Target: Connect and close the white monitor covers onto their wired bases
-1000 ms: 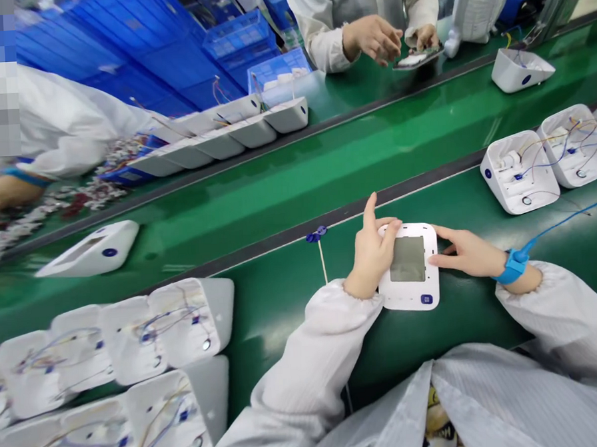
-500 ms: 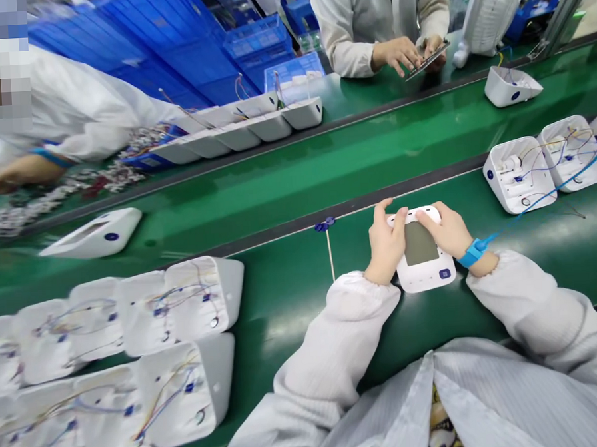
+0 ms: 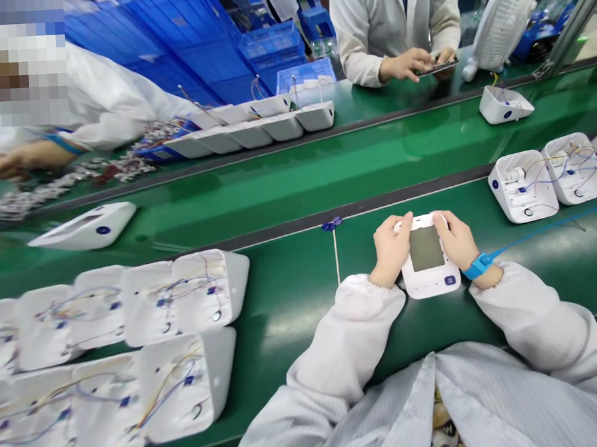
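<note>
Head view: the left hand [image 3: 390, 249] and right hand [image 3: 457, 240] clasp a white device [image 3: 427, 263] (grey screen up) from either side, fingers curled around its top corners, on the green table [image 3: 292, 290] beside open white shells [image 3: 524, 185]

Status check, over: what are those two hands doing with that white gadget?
Left hand and right hand both grip the white device, screen up, on the green bench. Open white shells sit apart, right. Nothing blocking.
</note>
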Available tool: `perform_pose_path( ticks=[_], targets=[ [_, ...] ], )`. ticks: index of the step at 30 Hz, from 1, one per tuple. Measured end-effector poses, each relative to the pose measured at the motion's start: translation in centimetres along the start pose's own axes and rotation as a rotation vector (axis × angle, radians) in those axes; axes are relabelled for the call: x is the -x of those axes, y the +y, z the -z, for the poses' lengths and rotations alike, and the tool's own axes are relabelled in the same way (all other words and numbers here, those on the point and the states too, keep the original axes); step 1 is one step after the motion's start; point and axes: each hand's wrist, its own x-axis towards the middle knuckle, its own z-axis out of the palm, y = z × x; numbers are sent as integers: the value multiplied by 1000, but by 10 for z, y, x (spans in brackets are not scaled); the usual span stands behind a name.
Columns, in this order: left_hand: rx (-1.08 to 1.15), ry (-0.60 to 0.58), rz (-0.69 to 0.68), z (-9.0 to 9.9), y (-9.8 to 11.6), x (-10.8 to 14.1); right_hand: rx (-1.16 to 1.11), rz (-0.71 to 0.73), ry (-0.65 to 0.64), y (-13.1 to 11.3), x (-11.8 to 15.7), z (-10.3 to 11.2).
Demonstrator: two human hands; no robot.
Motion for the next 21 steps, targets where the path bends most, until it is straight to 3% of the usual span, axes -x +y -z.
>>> perform_pose_path(
  ticks=[3,6,8,11,13,15,21],
  targets=[
    [82,56,-83,6,8,20,-38,-35,-46,-12,9,7],
    [210,46,-373,22,20,36,-59,53,-131,-36,18,23],
    [215,-86,-568,38,24,39,8,276,-118,-55,22,35],
    [95,-334,-724,60,20,32,181,671,-99,-74,28,42],
    [27,-450,-775,70,13,28,286,842,-117,-78,32,39],
    [-21,-518,-774,76,6,26,351,914,-134,-75,38,31],
    [34,-563,-711,74,-2,30,381,850,-74,-67,51,22]
  ],
)
